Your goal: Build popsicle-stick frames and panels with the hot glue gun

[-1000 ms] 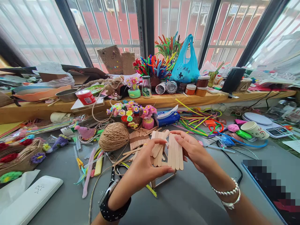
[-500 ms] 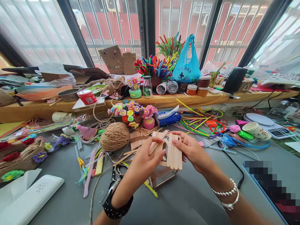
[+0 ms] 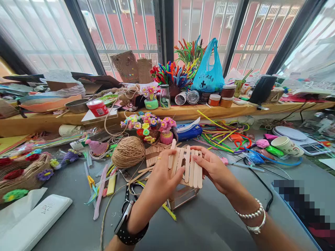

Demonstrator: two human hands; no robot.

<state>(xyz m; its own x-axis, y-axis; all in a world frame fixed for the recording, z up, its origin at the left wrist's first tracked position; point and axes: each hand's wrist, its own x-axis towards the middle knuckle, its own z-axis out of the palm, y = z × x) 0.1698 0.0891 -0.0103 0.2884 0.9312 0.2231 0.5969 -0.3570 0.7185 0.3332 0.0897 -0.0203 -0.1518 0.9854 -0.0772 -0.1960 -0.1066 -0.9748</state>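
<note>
Table smooth and grey. Angular frame at twelve o'clock; fibrous twine ball at eleven. Flat, round-ended wooden sticks top the frame: your right hand pinches the rightmost; your left hand rests half-curled at the others, grip unclear.

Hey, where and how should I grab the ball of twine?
I'd cup the ball of twine around its widest part, coming from above: it's round with no handle, its top looks uncovered, and bundled wooden sticks lie close on its right.

Wooden sticks, bunched and overlapping earlier, now spread side by side.
</note>
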